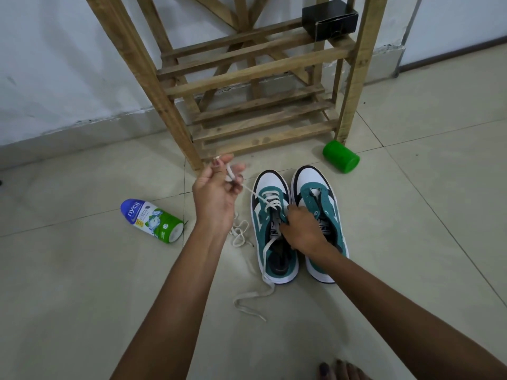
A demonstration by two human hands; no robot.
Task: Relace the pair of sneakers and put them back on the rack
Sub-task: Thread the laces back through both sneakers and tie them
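Note:
Two teal, white and black sneakers stand side by side on the tiled floor, toes toward the wooden rack [247, 78]. The left sneaker [270, 187] carries a white lace [267, 202] threaded through its front eyelets. My left hand [216, 193] pinches one end of that lace and holds it taut, up and to the left of the shoe. The lace's other end trails loose on the floor [252, 294]. My right hand [304, 229] grips the left sneaker's tongue and eyelet edge. The right sneaker [318, 193] has no lace in its eyelets. A second loose lace [240, 234] lies left of the shoes.
A powder bottle [152, 220] lies on its side on the floor to the left. A green cylinder [340, 157] lies by the rack's right leg. A black box [329, 19] sits on an upper rack shelf. Toes [340, 370] show at the bottom edge.

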